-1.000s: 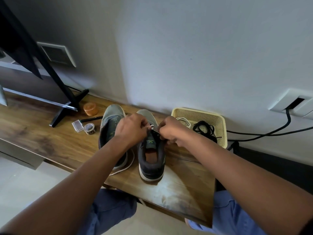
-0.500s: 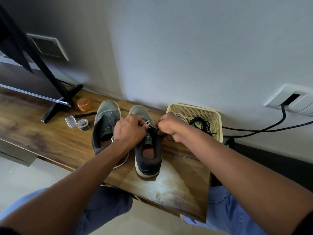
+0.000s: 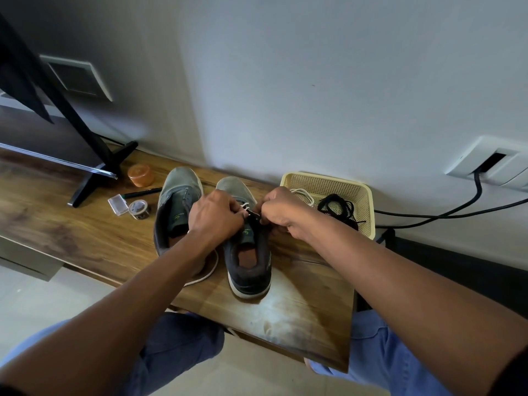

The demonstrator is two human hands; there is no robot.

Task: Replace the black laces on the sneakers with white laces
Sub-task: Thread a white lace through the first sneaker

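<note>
Two grey sneakers stand side by side on the wooden table, toes toward the wall. Over the right sneaker both my hands work at the eyelets. My left hand and my right hand each pinch the white lace threaded across the tongue. A loose length of white lace curls on the table beside the heel of the left sneaker, which shows no lace in its eyelets. The black laces lie bundled in the cream basket.
The basket also holds another white lace. Left of the shoes lie an orange jar, a black pen, a small clear box and a tape roll. A screen's black stand is at the left; cables run right.
Both hands have stayed at the right sneaker's eyelets with only small finger movements on the white lace. The camera has shifted slightly.
</note>
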